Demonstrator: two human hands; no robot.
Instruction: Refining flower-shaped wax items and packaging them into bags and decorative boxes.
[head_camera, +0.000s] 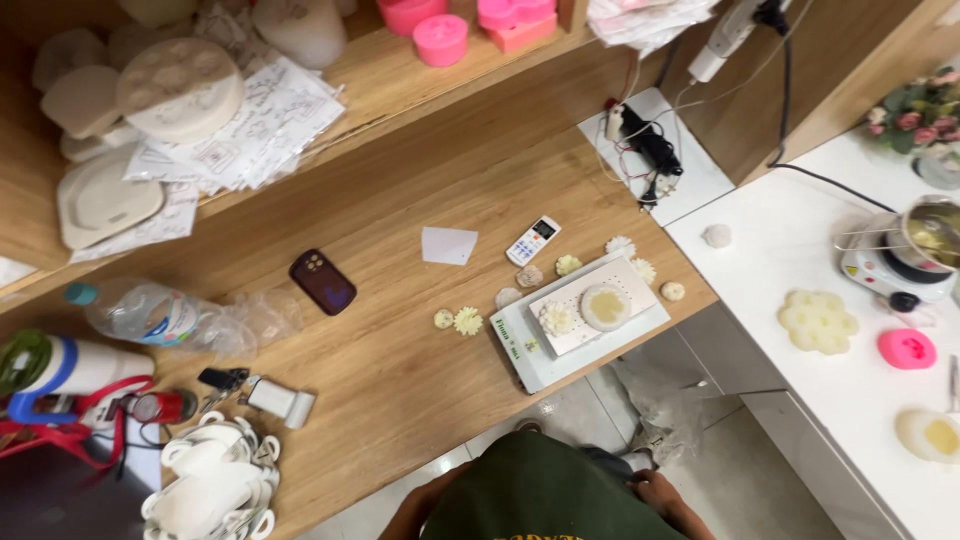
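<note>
My right hand (662, 494) rests against the side of my green shirt (540, 500) at the bottom edge and holds nothing. Of my left arm (418, 510) only a bent part shows beside the shirt; the hand itself is hidden. Both are well below the wooden desk (400, 380). Nearest on the desk is a white scale (530, 365) bearing a white tile (640, 280) with a cream flower piece (556, 318) and a round cream disc (606, 305). Small flower-shaped pieces (467, 320) lie around it.
A white remote (533, 240), white card (449, 245), dark phone (322, 281) and plastic bottle (150, 312) lie on the desk. Moulds and papers fill the shelf (180, 90). The white counter (800, 230) at right holds a hotplate with a pot (915, 250) and moulds (818, 321).
</note>
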